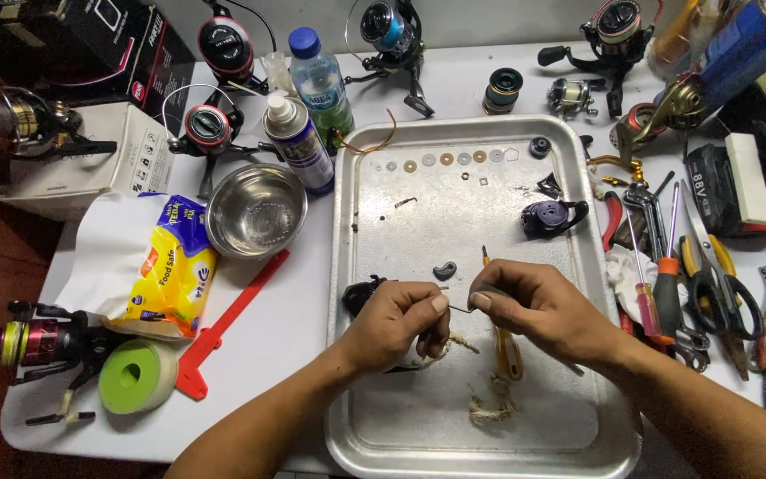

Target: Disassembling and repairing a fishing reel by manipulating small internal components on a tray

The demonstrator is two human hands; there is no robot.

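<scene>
Over the metal tray point(374, 426), my left hand point(392, 324) and my right hand point(538, 310) meet at the fingertips. Both pinch a thin metal pin or shaft point(459, 310) held between them. Under my left hand lies a black reel part point(361, 293), partly hidden, and frayed twine point(463, 341) trails from that hand. A yellow-handled tool point(507, 350) lies beneath my right hand, next to a clump of twine point(492, 406). Small washers point(445, 160) are lined up along the tray's far side, with a dark purple reel part point(547, 217) at the right.
A steel bowl point(254, 211), spray can point(299, 142), water bottle point(321, 84) and red plastic tool point(232, 324) sit left of the tray. Fishing reels point(210, 129) ring the table. Pliers, scissors and screwdrivers point(667, 284) crowd the right. A green tape roll point(135, 377) lies at front left.
</scene>
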